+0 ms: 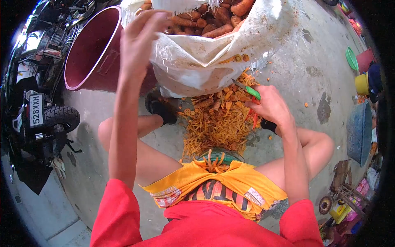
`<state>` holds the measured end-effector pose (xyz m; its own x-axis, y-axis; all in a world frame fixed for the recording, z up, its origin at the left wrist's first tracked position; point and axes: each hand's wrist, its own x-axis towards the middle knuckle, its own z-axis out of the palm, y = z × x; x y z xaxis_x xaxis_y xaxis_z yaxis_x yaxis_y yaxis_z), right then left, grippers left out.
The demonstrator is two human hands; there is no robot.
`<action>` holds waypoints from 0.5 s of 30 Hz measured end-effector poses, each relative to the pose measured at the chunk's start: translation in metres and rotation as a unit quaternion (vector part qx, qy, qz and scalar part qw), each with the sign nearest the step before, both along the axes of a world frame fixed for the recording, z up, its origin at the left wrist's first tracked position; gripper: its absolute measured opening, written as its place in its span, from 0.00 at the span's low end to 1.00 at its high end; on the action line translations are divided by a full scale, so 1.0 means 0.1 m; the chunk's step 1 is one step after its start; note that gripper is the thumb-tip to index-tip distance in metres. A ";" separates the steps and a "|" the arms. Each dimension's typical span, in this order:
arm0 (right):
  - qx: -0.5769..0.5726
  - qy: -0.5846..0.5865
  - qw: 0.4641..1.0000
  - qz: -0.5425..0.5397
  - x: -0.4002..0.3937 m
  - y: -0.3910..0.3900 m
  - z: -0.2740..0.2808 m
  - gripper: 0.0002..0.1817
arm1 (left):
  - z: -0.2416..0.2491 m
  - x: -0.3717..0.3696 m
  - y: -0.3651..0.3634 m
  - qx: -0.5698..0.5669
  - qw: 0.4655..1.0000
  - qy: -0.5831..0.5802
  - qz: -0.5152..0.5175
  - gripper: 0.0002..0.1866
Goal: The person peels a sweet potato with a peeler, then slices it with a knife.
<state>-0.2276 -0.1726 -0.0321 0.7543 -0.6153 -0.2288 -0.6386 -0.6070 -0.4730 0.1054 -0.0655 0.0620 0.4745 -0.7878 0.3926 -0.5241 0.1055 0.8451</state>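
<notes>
My left hand [142, 35], slightly smeared by motion, is raised above the gap between the maroon tub [113, 61] and the white sack [189, 55]. Its fingers are apart and I see nothing in them. Carrots [222, 31] fill the sack's open mouth. Over at the right, my right hand [271, 103] is closed around a green-handled peeler [253, 92], its narrow metal blade pointing up and left. Something orange-red shows under that hand, partly hidden. Below the sack, orange peelings [214, 123] lie heaped on the floor between my feet.
A green-rimmed container [230, 156] with peelings sits between my thighs. Left of me stands a motorbike, its rear tyre [61, 118] nearby. At the right are a grey-blue basin [358, 133], a yellow pail [362, 84] and a small wheeled frame [345, 195].
</notes>
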 end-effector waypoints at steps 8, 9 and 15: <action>0.003 -0.025 0.999 -0.020 -0.12 -0.05 0.25 0.15 | -0.66 -0.26 -0.47 0.194 0.913 -0.359 0.024 0.45; -0.001 -0.026 0.999 -0.028 -0.15 -0.07 0.27 0.15 | -0.63 -0.28 -0.46 0.195 0.910 -0.364 0.019 0.45; -0.002 -0.040 0.999 -0.026 -0.27 -0.06 0.26 0.18 | -0.52 -0.31 -0.44 0.213 0.887 -0.409 0.018 0.40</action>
<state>-0.2546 -0.1791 -0.0062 0.7368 -0.6554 -0.1659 -0.6296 -0.5757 -0.5217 0.0748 -0.1096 0.0102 0.1963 -0.9377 0.2869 -0.9769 -0.1618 0.1395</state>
